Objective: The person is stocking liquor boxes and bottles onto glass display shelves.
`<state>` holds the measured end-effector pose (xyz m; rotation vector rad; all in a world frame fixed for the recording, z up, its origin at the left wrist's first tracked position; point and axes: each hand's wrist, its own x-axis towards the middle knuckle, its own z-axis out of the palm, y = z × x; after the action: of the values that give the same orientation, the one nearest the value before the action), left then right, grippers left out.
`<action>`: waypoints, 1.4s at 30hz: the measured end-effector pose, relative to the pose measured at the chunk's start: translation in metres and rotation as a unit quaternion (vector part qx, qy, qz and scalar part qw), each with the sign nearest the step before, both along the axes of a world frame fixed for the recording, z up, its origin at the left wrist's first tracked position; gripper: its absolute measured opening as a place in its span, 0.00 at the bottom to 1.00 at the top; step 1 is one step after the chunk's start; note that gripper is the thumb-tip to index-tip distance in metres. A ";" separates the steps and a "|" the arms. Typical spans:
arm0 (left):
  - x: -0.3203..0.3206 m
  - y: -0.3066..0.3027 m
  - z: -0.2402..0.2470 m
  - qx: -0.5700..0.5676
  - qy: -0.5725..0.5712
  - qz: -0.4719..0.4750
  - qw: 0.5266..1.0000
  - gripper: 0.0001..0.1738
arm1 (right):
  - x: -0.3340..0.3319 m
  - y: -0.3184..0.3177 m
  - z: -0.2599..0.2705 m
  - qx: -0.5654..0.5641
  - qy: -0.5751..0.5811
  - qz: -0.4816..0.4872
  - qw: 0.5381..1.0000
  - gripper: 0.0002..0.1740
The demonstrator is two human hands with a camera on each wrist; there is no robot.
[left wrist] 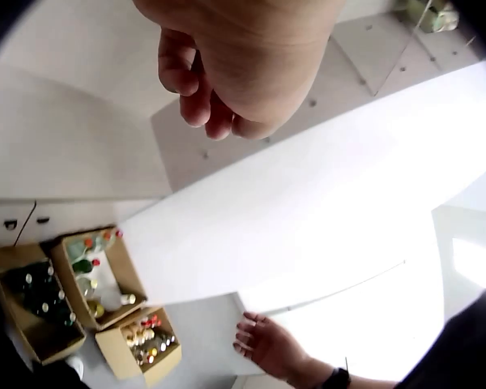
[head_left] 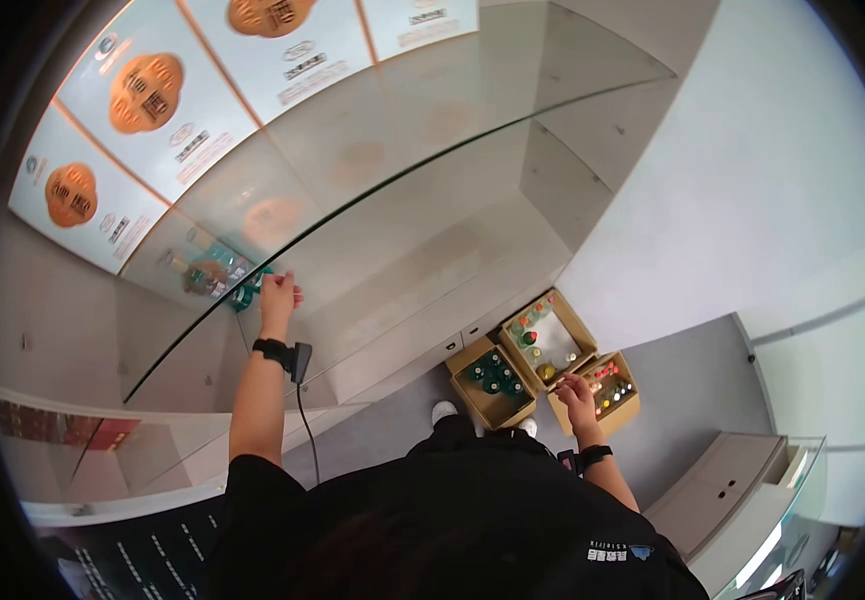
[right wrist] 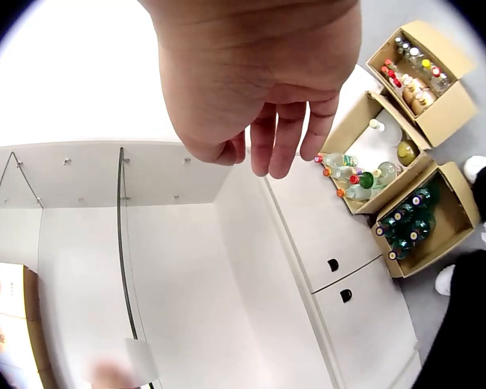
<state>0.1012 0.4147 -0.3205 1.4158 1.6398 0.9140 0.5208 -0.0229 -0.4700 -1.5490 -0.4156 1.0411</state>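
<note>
Up at the display shelf, my left hand (head_left: 279, 297) hangs beside a green bottle (head_left: 243, 297), just under the front edge of a glass shelf (head_left: 423, 150). Several bottles (head_left: 211, 276) show through the glass to its left. Its fingers (left wrist: 196, 105) are loosely bent in the left wrist view, with nothing seen in them. Lower down on the right, my right hand (head_left: 577, 400) hangs relaxed above the cardboard boxes. In the right wrist view its fingers (right wrist: 285, 142) droop loosely and hold nothing visible.
On the floor stand a box (head_left: 506, 408) of dark green bottles, a box (head_left: 585, 347) of mixed bottles and a box (head_left: 625, 408) of small capped bottles. White cartons with orange emblems (head_left: 148, 92) line the shelf above. A low cabinet (head_left: 718, 480) stands at right.
</note>
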 end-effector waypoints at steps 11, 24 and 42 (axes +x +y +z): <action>0.180 -0.158 0.001 0.113 0.164 -0.426 0.883 0.10 | 0.015 -0.021 -0.012 -0.029 0.029 -0.032 0.999 0.18; 0.306 -0.220 -0.277 -0.033 0.237 -0.546 0.803 0.10 | 0.042 -0.066 -0.104 -0.057 0.081 -0.077 0.992 0.14; 0.312 -0.256 -0.601 -0.132 0.452 -0.511 0.719 0.24 | 0.003 -0.175 -0.171 -0.162 0.138 -0.175 0.961 0.13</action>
<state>0.4127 0.1591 -0.9215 2.2950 1.0938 -0.7525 0.5237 -0.1982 -0.6411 -1.6556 0.2287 1.0583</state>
